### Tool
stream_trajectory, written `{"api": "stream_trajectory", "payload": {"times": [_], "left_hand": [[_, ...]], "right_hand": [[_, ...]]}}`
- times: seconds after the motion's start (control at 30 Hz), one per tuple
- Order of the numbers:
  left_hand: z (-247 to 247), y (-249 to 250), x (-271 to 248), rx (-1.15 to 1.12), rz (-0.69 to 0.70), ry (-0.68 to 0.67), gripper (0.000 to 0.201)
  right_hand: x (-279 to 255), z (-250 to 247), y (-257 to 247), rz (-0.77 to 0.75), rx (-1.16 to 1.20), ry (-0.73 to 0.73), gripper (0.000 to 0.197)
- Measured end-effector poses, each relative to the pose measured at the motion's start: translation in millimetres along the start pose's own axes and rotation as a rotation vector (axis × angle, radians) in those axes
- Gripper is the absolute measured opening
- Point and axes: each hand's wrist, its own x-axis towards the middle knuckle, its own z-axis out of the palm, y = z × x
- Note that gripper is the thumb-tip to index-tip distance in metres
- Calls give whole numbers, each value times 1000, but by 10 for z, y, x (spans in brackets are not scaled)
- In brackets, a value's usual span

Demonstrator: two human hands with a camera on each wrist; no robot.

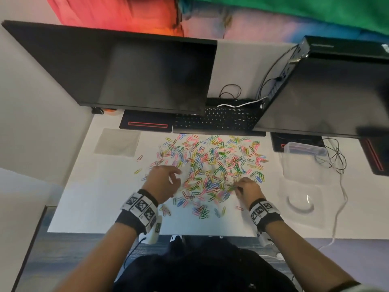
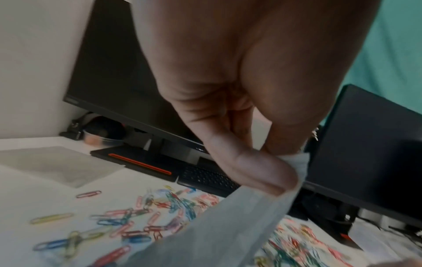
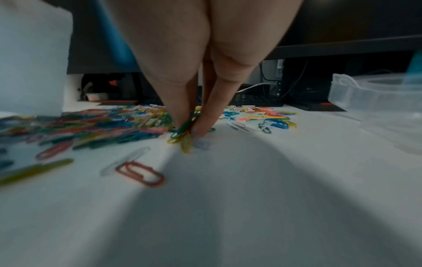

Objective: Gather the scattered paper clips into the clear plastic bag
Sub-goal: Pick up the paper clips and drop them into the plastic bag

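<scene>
The left hand point(image 1: 163, 182) is held just above the left edge of the clips point(image 1: 210, 165), and a corner of the bag point(image 2: 228, 225) is pinched between its thumb and curled fingers. In the left wrist view the film is seen hanging from that pinch down toward the worktop point(image 1: 94, 197); it is judged to be held up this way so that the mouth stays raised and within reach of the other hand. Whether the mouth is open cannot be told.

The right hand point(image 1: 247, 187) is set low at the 5 o'clock edge of the pile, fingertips point(image 3: 200, 126) down on the worktop. A small bunch of green and yellow clips is nipped between thumb and fingers, as shown in the right wrist view. The edge is judged to have been chosen because the clips lie thinner there and can be lifted a few at a time.

The clips are thin coloured wire loops in red, pink, blue, green, yellow and white. They are spread in a dense patch at mid-worktop, overlapping and in places hooked together, with a few strays at 9 o'clock and a small cluster toward 6 o'clock. No clips can be made out inside the bag, so most of the task is judged to remain.

Beyond the pile at 12 o'clock a keyboard point(image 1: 216, 121) is tucked under two dark monitors point(image 1: 136, 72). A flat clear sheet point(image 1: 117, 143) lies at 10 o'clock, and a clear tub point(image 1: 303, 157) stands at 3 o'clock, well apart from the clips.
</scene>
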Motion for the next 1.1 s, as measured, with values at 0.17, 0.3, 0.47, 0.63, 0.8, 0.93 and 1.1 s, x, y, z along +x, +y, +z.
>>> {"api": "stream_trajectory", "payload": {"times": [0.17,0.3,0.47,0.63,0.8,0.93,1.1], "left_hand": [[393,332,186,60,-43,-135,19],[614,489,332,17,-81,-169,20],[836,605,427,-13,-78,-152,20],[984,789,452,-16,-11,-139,25],[1015,880,513,-106,-11,-120,20],[995,916,605,-100,37,-135,21],[902,941,678,-109,110,-134,22]], "right_hand": [[124,-130,293,282,463,-31,9],[189,-396,270,528,1324,-199,22],[210,-647,-135,433,1519,-475,22],[287,-512,-303,407,1415,-444,23],[360,-456,-360,429,1097,-301,10],[426,-489,-440,301,761,-255,13],[452,-649,-568,27,151,-260,21]]}}
